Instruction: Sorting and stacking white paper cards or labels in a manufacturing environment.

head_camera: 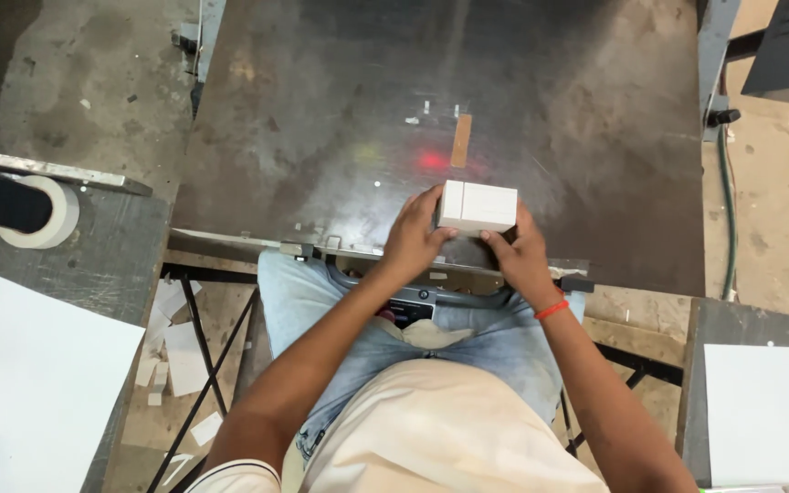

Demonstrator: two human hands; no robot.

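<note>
A small white rectangular block (478, 205), looking like a stack of cut white sheets, rests on the dark metal table (340, 110) near its front edge. My left hand (415, 239) grips the block's left end. My right hand (518, 254), with a red band on the wrist, holds its right front corner. Both hands press the block from either side. A red light spot (432, 161) glows on the metal just beyond the block, next to a strip of brown tape (461, 140).
A roll of white tape (43, 212) lies on the grey side surface at left. White sheets lie at lower left (34, 383) and lower right (769, 411). Paper scraps (175, 356) litter the floor under the table. A green hose (731, 210) runs along the right.
</note>
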